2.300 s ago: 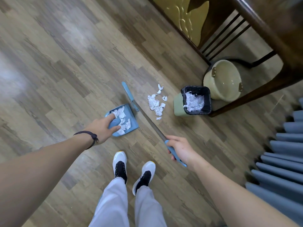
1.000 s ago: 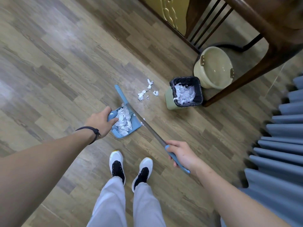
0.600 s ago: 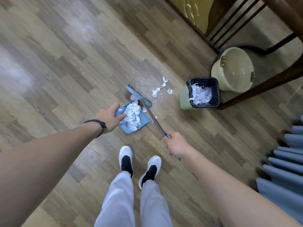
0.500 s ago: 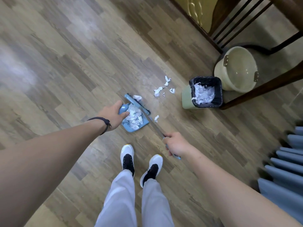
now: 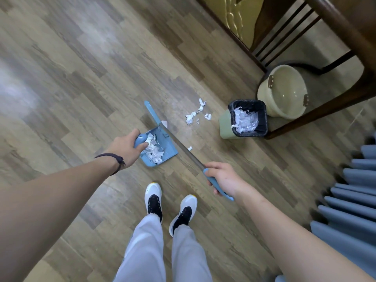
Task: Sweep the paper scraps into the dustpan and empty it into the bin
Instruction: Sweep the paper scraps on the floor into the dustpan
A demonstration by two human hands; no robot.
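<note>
A blue dustpan [image 5: 165, 147] rests on the wood floor, with crumpled white paper [image 5: 153, 148] piled at its back. My left hand [image 5: 125, 148] is shut on its handle. My right hand [image 5: 222, 177] grips the blue end of a long broom [image 5: 183, 148], whose narrow blue head [image 5: 152, 113] lies along the pan's far edge. Several loose paper scraps [image 5: 196, 113] lie on the floor between the pan and the bin, and one small scrap [image 5: 189, 148] sits beside the broom shaft. The green bin [image 5: 223, 127] with a black liner holds white paper.
A cream bucket [image 5: 282, 92] stands behind the bin under dark wooden chair legs [image 5: 317, 110]. A grey-blue pleated curtain [image 5: 350, 200] hangs at the right. My feet in white shoes [image 5: 169, 204] stand just behind the pan.
The broom swept most of the scrap pile into the dustpan. Its head then swung back out to the pan's far edge. One small scrap dropped beside the shaft.
</note>
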